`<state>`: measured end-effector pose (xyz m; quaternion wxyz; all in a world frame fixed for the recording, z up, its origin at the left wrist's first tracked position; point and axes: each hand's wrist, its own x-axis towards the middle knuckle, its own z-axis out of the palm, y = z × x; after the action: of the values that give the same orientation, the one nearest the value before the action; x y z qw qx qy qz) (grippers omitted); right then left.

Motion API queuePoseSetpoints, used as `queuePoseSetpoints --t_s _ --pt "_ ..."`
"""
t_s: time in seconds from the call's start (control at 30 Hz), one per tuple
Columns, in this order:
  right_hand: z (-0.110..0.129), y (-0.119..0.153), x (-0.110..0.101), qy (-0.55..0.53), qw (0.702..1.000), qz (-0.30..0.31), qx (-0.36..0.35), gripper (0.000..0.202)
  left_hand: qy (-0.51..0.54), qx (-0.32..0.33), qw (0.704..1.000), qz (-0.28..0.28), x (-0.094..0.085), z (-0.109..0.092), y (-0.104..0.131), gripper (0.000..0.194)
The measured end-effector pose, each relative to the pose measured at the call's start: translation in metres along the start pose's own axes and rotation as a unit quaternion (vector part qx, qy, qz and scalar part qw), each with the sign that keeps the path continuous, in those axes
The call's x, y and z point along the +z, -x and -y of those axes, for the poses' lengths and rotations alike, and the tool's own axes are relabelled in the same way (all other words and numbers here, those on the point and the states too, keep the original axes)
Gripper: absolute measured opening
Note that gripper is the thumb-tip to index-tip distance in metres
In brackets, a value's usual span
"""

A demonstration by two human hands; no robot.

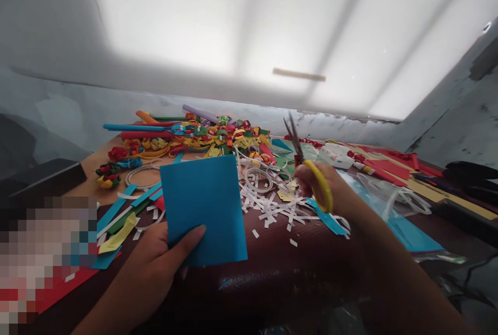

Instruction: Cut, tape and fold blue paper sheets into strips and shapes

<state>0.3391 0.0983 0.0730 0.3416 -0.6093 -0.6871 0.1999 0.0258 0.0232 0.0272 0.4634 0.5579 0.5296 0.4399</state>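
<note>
My left hand (pixel 171 252) grips a blue sheet of paper (pixel 204 195) by its lower left part, the thumb lying flat on its face. The sheet is held upright above the dark table. To the right, my right hand (pixel 311 179) holds scissors (pixel 321 190) with yellow handles. Their blades point up and away from me, slightly apart, clear of the sheet. Behind and between the hands lies a heap of white paper strips (pixel 268 208). A blue paper strip (pixel 329 218) rests below the right hand.
Paper chains (pixel 229 138) and coloured rolls (pixel 140 127) are piled along the back. Tape rings (pixel 143 176) sit at left. Colored strips (pixel 116 236) lie left of the sheet. At right are a plastic bag with blue paper (pixel 412 234) and red sheets (pixel 389 167).
</note>
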Motion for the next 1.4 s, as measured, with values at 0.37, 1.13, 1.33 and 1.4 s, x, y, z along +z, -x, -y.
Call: queuePoseSetpoints --t_s 0.37,1.13,1.33,1.4 --pt "-0.018 -0.006 -0.013 0.278 0.955 -0.075 0.07 0.03 -0.073 -0.036 0.997 0.013 -0.002 -0.001 -0.007 0.058" --pt "0.061 0.024 0.089 -0.156 0.891 -0.273 -0.328 0.013 -0.083 -0.017 0.996 -0.029 0.005 -0.011 0.002 0.053" --pt "0.047 0.024 0.087 -0.238 0.941 -0.162 -0.18 0.01 -0.13 -0.008 0.989 -0.07 0.01 -0.008 -0.007 0.052" --pt "0.041 0.031 0.091 -0.274 0.942 -0.124 -0.149 0.02 -0.173 0.022 0.972 -0.156 0.012 -0.002 -0.009 0.076"
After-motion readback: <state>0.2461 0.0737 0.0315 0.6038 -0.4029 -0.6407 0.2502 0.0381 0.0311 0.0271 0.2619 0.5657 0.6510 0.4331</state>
